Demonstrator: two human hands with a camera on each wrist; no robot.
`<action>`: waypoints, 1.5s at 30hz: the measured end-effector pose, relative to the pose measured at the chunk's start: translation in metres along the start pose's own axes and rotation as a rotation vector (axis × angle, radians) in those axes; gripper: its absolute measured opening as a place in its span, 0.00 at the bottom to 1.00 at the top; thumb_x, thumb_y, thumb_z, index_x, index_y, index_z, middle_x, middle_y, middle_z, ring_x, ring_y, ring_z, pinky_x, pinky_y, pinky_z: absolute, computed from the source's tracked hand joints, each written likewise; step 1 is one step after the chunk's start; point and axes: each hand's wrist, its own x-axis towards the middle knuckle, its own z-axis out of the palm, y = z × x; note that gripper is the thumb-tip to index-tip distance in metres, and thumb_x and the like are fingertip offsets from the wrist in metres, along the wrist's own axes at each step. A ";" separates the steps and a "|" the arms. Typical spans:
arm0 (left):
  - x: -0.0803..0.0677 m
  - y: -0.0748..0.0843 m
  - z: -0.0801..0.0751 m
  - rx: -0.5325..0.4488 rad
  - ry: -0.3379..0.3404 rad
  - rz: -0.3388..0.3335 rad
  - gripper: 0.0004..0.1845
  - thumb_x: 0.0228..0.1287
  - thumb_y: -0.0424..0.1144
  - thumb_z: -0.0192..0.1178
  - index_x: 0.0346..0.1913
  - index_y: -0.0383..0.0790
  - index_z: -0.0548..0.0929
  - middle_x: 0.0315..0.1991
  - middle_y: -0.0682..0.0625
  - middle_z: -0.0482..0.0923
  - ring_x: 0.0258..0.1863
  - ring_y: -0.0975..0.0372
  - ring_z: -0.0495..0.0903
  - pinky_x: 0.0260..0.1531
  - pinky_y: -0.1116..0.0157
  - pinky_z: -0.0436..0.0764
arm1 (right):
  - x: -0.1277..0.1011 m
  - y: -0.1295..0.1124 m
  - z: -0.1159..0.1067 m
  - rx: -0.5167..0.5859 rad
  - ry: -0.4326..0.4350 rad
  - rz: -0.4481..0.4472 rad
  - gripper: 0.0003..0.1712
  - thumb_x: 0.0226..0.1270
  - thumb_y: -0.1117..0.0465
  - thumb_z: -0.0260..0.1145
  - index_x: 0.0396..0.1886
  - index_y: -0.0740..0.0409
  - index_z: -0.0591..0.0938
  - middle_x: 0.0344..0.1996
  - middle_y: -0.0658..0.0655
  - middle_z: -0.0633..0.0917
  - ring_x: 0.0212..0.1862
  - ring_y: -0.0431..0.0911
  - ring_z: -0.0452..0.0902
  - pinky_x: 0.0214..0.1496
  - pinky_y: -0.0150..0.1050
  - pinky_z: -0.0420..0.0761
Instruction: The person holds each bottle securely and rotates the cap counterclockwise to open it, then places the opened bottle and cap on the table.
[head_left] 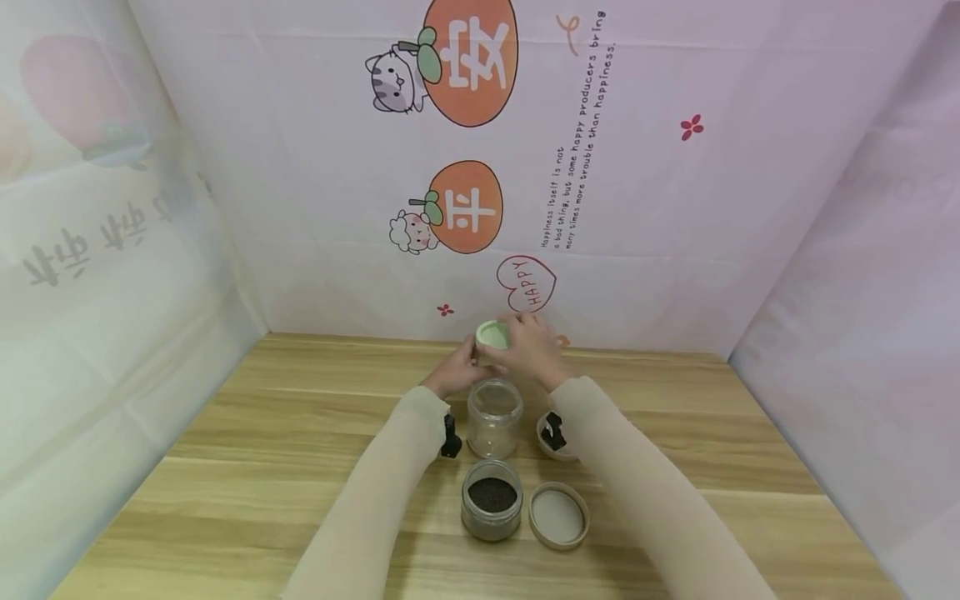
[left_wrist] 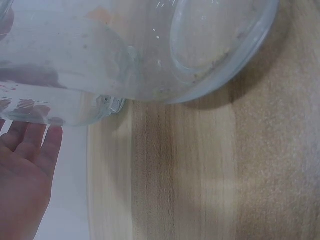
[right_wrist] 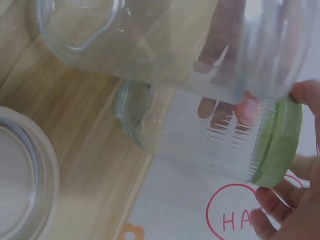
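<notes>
A clear glass jar [right_wrist: 195, 155] with a green lid [head_left: 495, 335] is at the back of the table, beyond a larger clear jar [head_left: 493, 429]. My right hand [head_left: 531, 343] grips the green lid by its rim, thumb on one side and fingers on the other. Around the body of that same jar, my left hand [head_left: 456, 372] holds on, with fingers showing through the glass in the right wrist view. The larger jar looks to have nothing in it and stands just in front of both hands. Its glass partly covers the lidded jar in both wrist views.
Closer to me stands a jar of dark granules [head_left: 492, 497], uncovered. A round lid [head_left: 558, 515] lies right of it, and another lid [head_left: 551, 448] sits partly under my right forearm. A printed cloth [head_left: 637, 250] hangs at the table's back edge.
</notes>
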 end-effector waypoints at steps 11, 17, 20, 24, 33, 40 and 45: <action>0.002 -0.001 0.001 0.011 -0.008 -0.018 0.51 0.62 0.52 0.71 0.80 0.51 0.50 0.78 0.47 0.53 0.75 0.52 0.55 0.70 0.44 0.59 | 0.000 0.008 -0.008 0.122 -0.062 -0.136 0.43 0.61 0.43 0.66 0.71 0.63 0.72 0.68 0.63 0.73 0.65 0.60 0.65 0.63 0.56 0.69; 0.004 -0.004 0.000 0.019 -0.003 -0.013 0.51 0.62 0.52 0.71 0.80 0.53 0.49 0.78 0.47 0.53 0.74 0.51 0.56 0.69 0.43 0.60 | 0.000 0.009 -0.014 0.186 -0.101 -0.152 0.44 0.60 0.45 0.69 0.71 0.63 0.71 0.69 0.64 0.72 0.65 0.60 0.65 0.63 0.57 0.70; 0.004 -0.004 -0.001 0.003 -0.009 0.003 0.50 0.62 0.50 0.71 0.80 0.55 0.50 0.77 0.50 0.54 0.74 0.52 0.57 0.69 0.44 0.61 | 0.000 0.007 -0.015 0.192 -0.117 -0.112 0.44 0.59 0.40 0.71 0.70 0.59 0.74 0.64 0.60 0.76 0.60 0.56 0.69 0.58 0.55 0.74; 0.004 -0.003 -0.001 -0.018 -0.020 0.030 0.49 0.62 0.48 0.71 0.79 0.57 0.51 0.76 0.53 0.57 0.73 0.54 0.59 0.69 0.47 0.62 | 0.000 0.004 -0.015 0.122 -0.115 -0.030 0.45 0.56 0.30 0.70 0.66 0.53 0.76 0.54 0.57 0.78 0.52 0.52 0.72 0.48 0.53 0.77; 0.005 -0.005 0.000 -0.023 -0.010 0.022 0.46 0.63 0.48 0.71 0.77 0.57 0.55 0.75 0.53 0.59 0.73 0.54 0.58 0.69 0.47 0.62 | 0.000 -0.003 -0.015 -0.072 -0.079 0.061 0.52 0.53 0.22 0.63 0.66 0.55 0.76 0.54 0.61 0.77 0.50 0.53 0.73 0.50 0.57 0.76; 0.003 -0.004 0.001 -0.013 -0.008 0.006 0.47 0.64 0.49 0.70 0.79 0.57 0.52 0.78 0.52 0.53 0.76 0.51 0.52 0.70 0.42 0.58 | 0.002 -0.001 -0.014 -0.042 -0.095 0.038 0.48 0.56 0.26 0.64 0.65 0.56 0.78 0.55 0.59 0.76 0.51 0.53 0.71 0.47 0.59 0.78; -0.001 0.002 0.001 0.001 -0.006 -0.023 0.50 0.63 0.52 0.70 0.80 0.56 0.48 0.80 0.50 0.48 0.77 0.49 0.49 0.69 0.39 0.55 | 0.004 0.001 -0.020 0.051 -0.135 -0.041 0.42 0.59 0.34 0.66 0.65 0.58 0.77 0.59 0.60 0.78 0.56 0.54 0.70 0.55 0.56 0.74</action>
